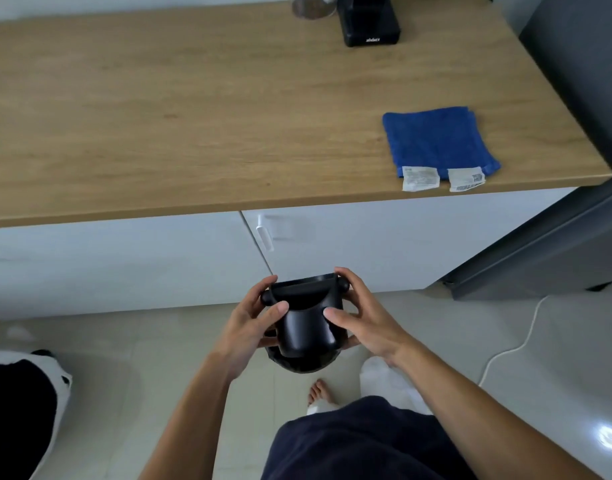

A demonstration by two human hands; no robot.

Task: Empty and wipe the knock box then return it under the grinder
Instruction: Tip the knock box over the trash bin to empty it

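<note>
I hold the black knock box [306,327] in both hands below the counter's front edge, its open top with the knock bar tilted away from me. My left hand [252,323] grips its left side and my right hand [358,313] grips its right side. Directly beneath it sits a dark round bin opening [302,365], mostly hidden by the box. The black grinder [368,22] stands at the back of the wooden counter [193,116]. A folded blue cloth [436,140] with white tags lies on the counter at the right, near the front edge.
White cabinet doors [366,237] with a handle run under the counter. A grey appliance [574,168] stands at the right, with a white cable [519,344] on the tiled floor. A black-and-white bag [20,410] sits at lower left. A glass [311,8] stands beside the grinder.
</note>
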